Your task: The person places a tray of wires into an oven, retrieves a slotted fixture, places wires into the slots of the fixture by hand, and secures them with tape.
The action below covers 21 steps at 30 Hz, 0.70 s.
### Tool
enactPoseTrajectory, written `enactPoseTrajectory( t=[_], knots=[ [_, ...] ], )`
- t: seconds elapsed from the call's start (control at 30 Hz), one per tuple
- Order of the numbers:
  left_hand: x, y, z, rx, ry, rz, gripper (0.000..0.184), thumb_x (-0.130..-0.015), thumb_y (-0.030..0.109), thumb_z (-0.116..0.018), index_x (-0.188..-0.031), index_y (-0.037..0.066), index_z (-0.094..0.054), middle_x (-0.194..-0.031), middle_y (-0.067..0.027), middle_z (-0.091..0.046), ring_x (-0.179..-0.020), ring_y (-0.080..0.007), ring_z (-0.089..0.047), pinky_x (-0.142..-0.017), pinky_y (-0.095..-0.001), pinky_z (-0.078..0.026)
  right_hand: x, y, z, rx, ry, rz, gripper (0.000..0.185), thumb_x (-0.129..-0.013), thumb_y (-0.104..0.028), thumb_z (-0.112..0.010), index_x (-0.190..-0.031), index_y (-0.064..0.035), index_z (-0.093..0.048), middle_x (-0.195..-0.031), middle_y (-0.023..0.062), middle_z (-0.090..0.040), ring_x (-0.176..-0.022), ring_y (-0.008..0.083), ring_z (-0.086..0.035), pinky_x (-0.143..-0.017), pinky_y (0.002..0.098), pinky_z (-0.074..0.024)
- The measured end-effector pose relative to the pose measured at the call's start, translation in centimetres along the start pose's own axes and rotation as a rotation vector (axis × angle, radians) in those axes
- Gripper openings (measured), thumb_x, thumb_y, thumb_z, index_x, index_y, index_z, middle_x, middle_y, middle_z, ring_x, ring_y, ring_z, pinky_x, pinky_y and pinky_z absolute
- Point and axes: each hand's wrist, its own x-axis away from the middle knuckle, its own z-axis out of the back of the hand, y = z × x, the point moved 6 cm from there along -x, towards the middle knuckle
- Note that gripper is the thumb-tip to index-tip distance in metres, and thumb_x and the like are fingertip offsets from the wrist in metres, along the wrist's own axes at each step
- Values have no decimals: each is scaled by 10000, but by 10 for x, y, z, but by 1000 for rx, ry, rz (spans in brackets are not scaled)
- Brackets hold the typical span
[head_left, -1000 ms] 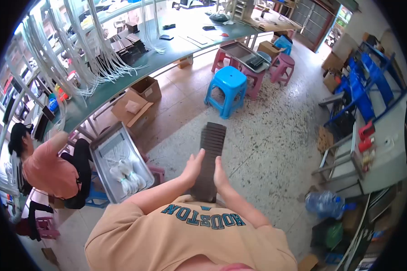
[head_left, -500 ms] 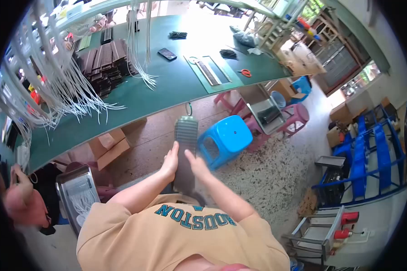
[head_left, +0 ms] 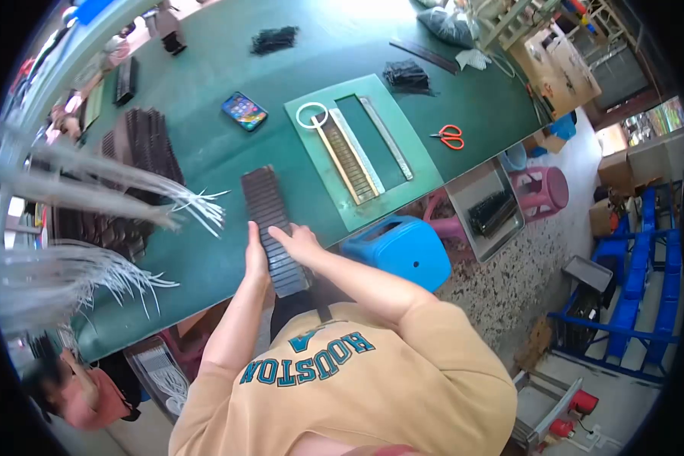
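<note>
A long stack of dark ribbed strips (head_left: 270,205) is held between both hands, over the front edge of the green worktable (head_left: 213,175). My left hand (head_left: 256,254) presses its left side, fingers wrapped against it. On the other side, my right hand (head_left: 298,243) grips the stack with the thumb over its top. Right of the stack lies a green board (head_left: 342,209) bearing metal rulers, a ribbed strip (head_left: 343,158) and a white ring (head_left: 311,115). Beyond the stack is a phone (head_left: 245,111). Piles of dark strips (head_left: 140,148) stand to the left.
White cords (head_left: 106,281) hang at the left. Red-handled scissors (head_left: 450,137) and black bundles (head_left: 408,77) lie on the table. A blue stool (head_left: 403,251) and a metal tray (head_left: 486,205) are at the right edge. A co-worker in pink (head_left: 102,399) sits lower left.
The view has swung from the floor to the worktable and come closer. The stack, still between both hands, has moved from above the floor to the table's front edge.
</note>
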Motion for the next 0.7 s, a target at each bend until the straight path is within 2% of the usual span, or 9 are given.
enactPoseTrajectory(
  t=[0.1, 0.13, 0.23, 0.33, 0.4, 0.47, 0.53, 0.6, 0.7],
  knots=[
    [-28, 16, -22, 6, 45, 9, 713, -908, 647, -427, -1257, 33, -523, -1120, -89, -628, -969, -213, -626, -826, -353, -502, -36, -27, 15, 304, 18, 126, 784, -861, -645, -467, -1142, 79, -572, -1193, 266, -561, -1093, 397, -577, -934, 446, -460],
    [-30, 27, -28, 6, 63, -11, 719, -907, 651, -426, -1263, 33, -518, -1131, -90, -625, -981, -215, -622, -839, -353, -496, -44, -35, 24, 308, 14, 113, 784, -861, -645, -467, -1142, 79, -572, -1193, 266, -561, -1093, 397, -577, -934, 446, -460],
    [-29, 42, -35, -8, 144, 13, 734, -909, 656, -412, -1277, 28, -510, -1147, -98, -620, -1005, -220, -613, -865, -357, -485, -57, -63, 29, 617, -19, 143, 805, -877, -651, -431, -1198, 81, -525, -1211, 267, -513, -1059, 418, -574, -900, 467, -475],
    [-33, 51, -38, -49, 210, 85, 749, -917, 658, -387, -1291, 19, -501, -1160, -112, -614, -1029, -228, -601, -890, -364, -473, -65, -61, 25, 534, -128, 70, 787, -893, -636, -415, -1278, 48, -473, -1200, 270, -518, -1034, 421, -582, -882, 469, -485],
    [-45, 43, -27, -120, 157, 63, 768, -926, 661, -350, -1305, 8, -492, -1167, -126, -611, -1059, -235, -586, -916, -366, -454, -64, -58, 26, 506, -186, 36, 782, -901, -629, -406, -1318, 31, -447, -1195, 271, -520, -1022, 422, -586, -873, 470, -489],
    [-55, 34, -10, -148, 142, 46, 778, -930, 663, -331, -1312, 3, -487, -1170, -133, -610, -1074, -238, -578, -929, -367, -444, -62, -61, 27, 499, -169, 117, 756, -916, -596, -407, -1378, 2, -386, -1218, 281, -505, -1022, 427, -586, -869, 472, -492],
    [-64, 31, 8, -356, 177, 10, 722, -952, 608, -353, -1331, 6, -473, -1216, -148, -569, -1096, -256, -556, -942, -372, -430, -55, -64, 27, 489, -160, 164, 747, -923, -579, -408, -1407, -13, -356, -1230, 285, -497, -1022, 429, -586, -867, 473, -494],
    [-62, 25, 20, -462, 193, -10, 694, -962, 581, -364, -1340, 7, -465, -1239, -156, -548, -1107, -266, -545, -948, -374, -423, -46, -71, 31, 485, -119, 201, 718, -932, -540, -425, -1417, -17, -347, -1170, 288, -540, -1004, 420, -598, -855, 470, -495],
    [6, 64, -11, -966, 566, -812, 480, -968, 389, -489, -1306, 50, -519, -1282, -155, -471, -1172, -260, -457, -983, -338, -368, -50, -64, 39, 432, -98, 289, 687, -937, -500, -444, -1417, -20, -347, -1078, 284, -583, -968, 409, -613, -833, 468, -498]
  ],
)
